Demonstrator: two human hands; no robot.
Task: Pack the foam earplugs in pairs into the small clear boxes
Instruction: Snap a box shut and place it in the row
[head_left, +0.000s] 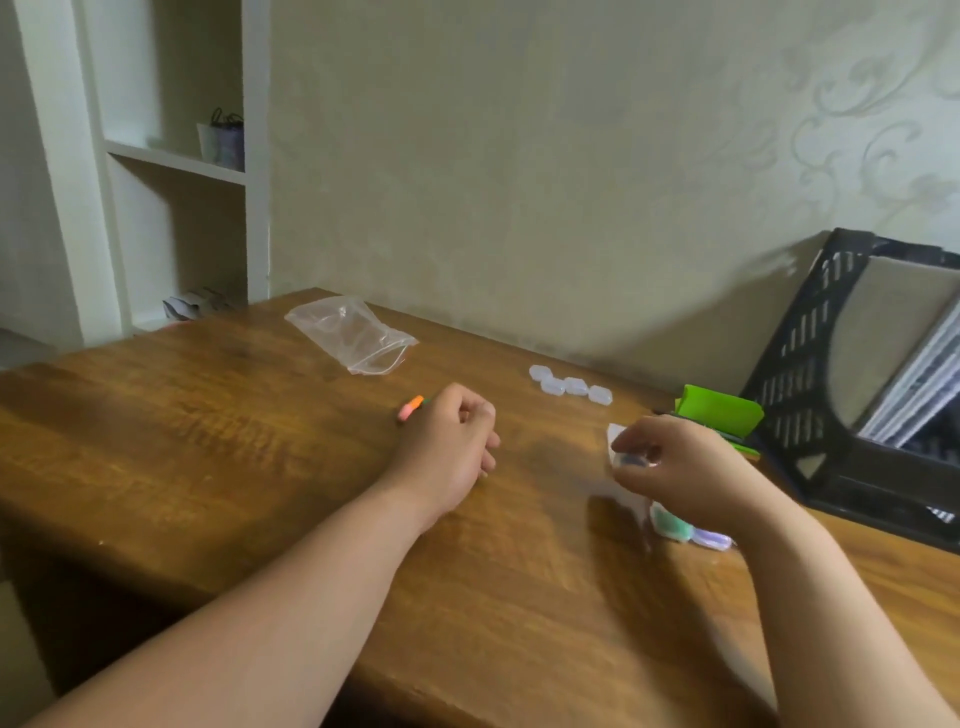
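Observation:
My left hand lies on the wooden table with its fingers curled; whether it holds anything is hidden. Just left of it lie a pink and an orange foam earplug. My right hand pinches a small clear box with something dark inside, held a little above the table. Under its wrist sit closed boxes with green and purple contents. Several empty clear boxes lie in a cluster further back.
An empty clear zip bag lies at the back of the table. A green holder and a black file rack with papers stand at the right. White shelves rise behind the table's left corner.

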